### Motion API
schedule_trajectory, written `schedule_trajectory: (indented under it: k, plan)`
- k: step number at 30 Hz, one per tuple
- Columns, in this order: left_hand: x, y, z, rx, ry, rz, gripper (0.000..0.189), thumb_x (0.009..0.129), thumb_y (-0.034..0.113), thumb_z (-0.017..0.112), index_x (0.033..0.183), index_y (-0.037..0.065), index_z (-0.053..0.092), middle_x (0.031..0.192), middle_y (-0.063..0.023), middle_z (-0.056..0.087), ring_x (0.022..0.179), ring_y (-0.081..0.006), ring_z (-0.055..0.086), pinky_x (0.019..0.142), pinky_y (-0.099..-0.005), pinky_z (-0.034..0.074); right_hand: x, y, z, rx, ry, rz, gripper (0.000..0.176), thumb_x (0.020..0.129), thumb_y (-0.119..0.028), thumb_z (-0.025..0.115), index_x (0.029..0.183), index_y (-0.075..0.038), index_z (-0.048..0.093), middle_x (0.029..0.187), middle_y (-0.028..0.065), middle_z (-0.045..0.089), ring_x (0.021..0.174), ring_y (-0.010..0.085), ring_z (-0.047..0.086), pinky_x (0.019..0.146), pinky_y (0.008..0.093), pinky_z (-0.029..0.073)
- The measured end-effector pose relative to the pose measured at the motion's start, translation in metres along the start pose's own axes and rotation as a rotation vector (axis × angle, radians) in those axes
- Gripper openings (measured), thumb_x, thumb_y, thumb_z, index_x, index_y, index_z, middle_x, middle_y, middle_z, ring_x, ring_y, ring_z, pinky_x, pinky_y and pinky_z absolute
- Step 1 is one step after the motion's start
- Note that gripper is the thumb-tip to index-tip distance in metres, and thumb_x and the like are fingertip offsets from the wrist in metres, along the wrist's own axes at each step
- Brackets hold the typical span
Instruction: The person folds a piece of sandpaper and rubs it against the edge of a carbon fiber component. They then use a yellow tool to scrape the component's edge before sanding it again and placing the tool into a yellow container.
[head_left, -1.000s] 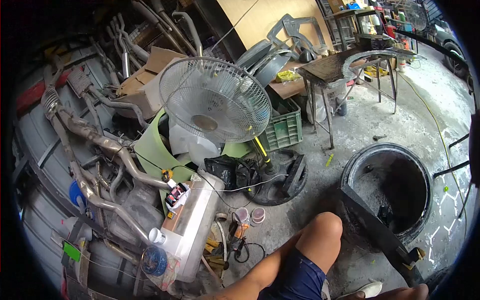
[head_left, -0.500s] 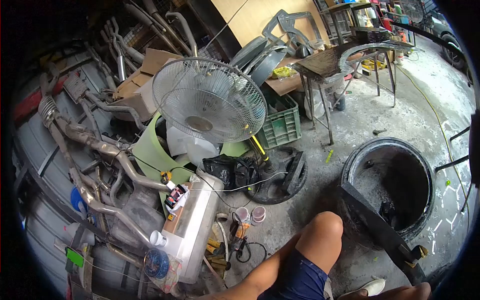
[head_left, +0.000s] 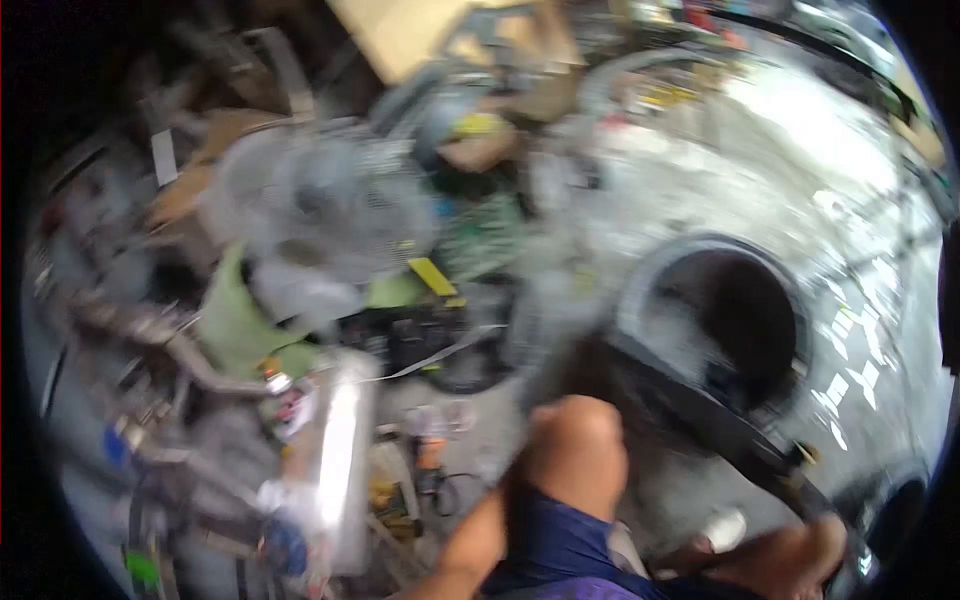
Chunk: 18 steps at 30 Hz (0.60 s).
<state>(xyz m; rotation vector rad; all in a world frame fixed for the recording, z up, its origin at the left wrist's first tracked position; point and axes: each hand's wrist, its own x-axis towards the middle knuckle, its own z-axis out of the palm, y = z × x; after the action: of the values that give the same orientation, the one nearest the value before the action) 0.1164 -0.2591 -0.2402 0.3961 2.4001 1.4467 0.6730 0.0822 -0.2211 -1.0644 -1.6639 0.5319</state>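
Neither of my hands shows. A bare limb, apparently my left forearm, runs from the bottom edge up to my bent knee, and its far end is hidden there. Nearest to my legs is a large round black tub, dark and dirty inside. A long black board slants over its near side toward my other knee. On the board's lower end sits a small yellowish piece, too blurred to name. Below the tub a white shoe stands on the floor.
A pedestal fan stands at the upper left, with a green crate behind it. A shiny metal cylinder lies left of my knee, near metal pipes. A dark round container is at the lower right.
The view has swung, so the tub, fan and knees sit farther left in the picture, and it is now strongly blurred. The dark container at lower right shows more.
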Motion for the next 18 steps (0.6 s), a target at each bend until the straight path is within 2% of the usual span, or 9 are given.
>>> schedule_trajectory:
  k: [5,6,8,10,12,14,15,17,18]
  plan:
    - [0.052,0.072,0.021,-0.108,0.030,0.305,0.053,0.083,0.007,0.069,0.134,0.009,0.052,0.121,-0.0038,0.053,0.091,-0.0134,0.051,0.085,-0.0294,0.045,0.045,-0.045,0.016,-0.023,0.290,-0.170,0.005,0.094,-0.006,0.051,0.097,-0.006,0.055,0.103,0.0101,0.059,0.087,0.0137,0.060,0.071,0.0250,0.049]
    - [0.052,0.093,0.026,-0.156,0.029,0.378,0.054,0.083,0.006,0.070,0.134,0.009,0.052,0.122,-0.0039,0.053,0.092,-0.0136,0.051,0.085,-0.0295,0.045,0.056,-0.053,0.024,0.024,0.255,-0.213,0.005,0.094,-0.006,0.050,0.097,-0.006,0.055,0.102,0.0099,0.059,0.086,0.0133,0.060,0.070,0.0247,0.049]
    - [0.040,0.151,0.030,-0.348,-0.007,0.540,0.063,0.074,-0.008,0.067,0.133,0.007,0.051,0.130,-0.0033,0.046,0.092,-0.0104,0.046,0.084,-0.0231,0.041,0.079,-0.072,0.043,0.144,0.081,-0.207,0.012,0.092,0.001,0.050,0.101,-0.004,0.056,0.112,0.0102,0.055,0.089,0.0109,0.057,0.069,0.0247,0.048]
    - [0.033,0.200,0.052,-0.327,-0.097,0.628,0.060,0.075,-0.011,0.065,0.130,0.007,0.051,0.125,-0.0044,0.045,0.090,-0.0107,0.046,0.084,-0.0231,0.042,0.101,-0.118,0.075,0.358,-0.085,0.109,0.016,0.091,0.000,0.059,0.107,-0.003,0.059,0.108,0.0074,0.057,0.085,0.0120,0.058,0.072,0.0277,0.050]
    - [0.027,0.238,0.085,-0.278,-0.272,0.730,0.052,0.075,-0.018,0.060,0.121,0.004,0.056,0.120,-0.0066,0.045,0.088,-0.0101,0.047,0.084,-0.0239,0.042,0.119,-0.133,0.095,0.008,-0.308,0.257,0.022,0.091,-0.008,0.068,0.111,-0.001,0.061,0.107,0.0086,0.061,0.082,0.0160,0.061,0.073,0.0314,0.052]
    - [0.026,0.261,0.123,-0.197,-0.381,0.820,0.036,0.078,-0.018,0.059,0.107,0.001,0.063,0.114,-0.0072,0.049,0.084,-0.0095,0.049,0.082,-0.0241,0.044,0.127,-0.102,0.120,-0.050,-0.481,0.256,0.033,0.090,-0.013,0.073,0.118,0.000,0.061,0.105,0.0080,0.066,0.080,0.0150,0.064,0.075,0.0273,0.052]
    - [0.021,0.273,0.139,-0.140,-0.470,0.800,0.032,0.080,-0.016,0.059,0.106,0.001,0.065,0.110,-0.0073,0.052,0.084,-0.0098,0.051,0.076,-0.0231,0.046,0.127,-0.087,0.132,-0.129,-0.485,0.193,0.039,0.089,-0.016,0.074,0.124,-0.001,0.062,0.112,0.0133,0.067,0.084,0.0226,0.066,0.077,0.0339,0.053]
    - [0.024,0.276,0.175,0.012,-0.553,0.898,0.028,0.082,-0.012,0.061,0.103,0.005,0.069,0.102,-0.0065,0.057,0.082,-0.0106,0.057,0.069,-0.0233,0.048,0.121,-0.050,0.155,-0.251,-0.486,0.175,0.041,0.088,-0.018,0.075,0.124,-0.002,0.061,0.113,0.0149,0.066,0.092,0.0281,0.065,0.083,0.0378,0.052]
    - [0.021,0.274,0.192,0.025,-0.652,0.817,0.024,0.083,-0.009,0.063,0.101,0.005,0.069,0.100,-0.0061,0.058,0.077,-0.0110,0.058,0.069,-0.0244,0.049,0.116,-0.033,0.166,-0.370,-0.491,0.161,0.044,0.088,-0.019,0.075,0.125,-0.003,0.060,0.114,0.0166,0.064,0.100,0.0336,0.065,0.089,0.0417,0.051]
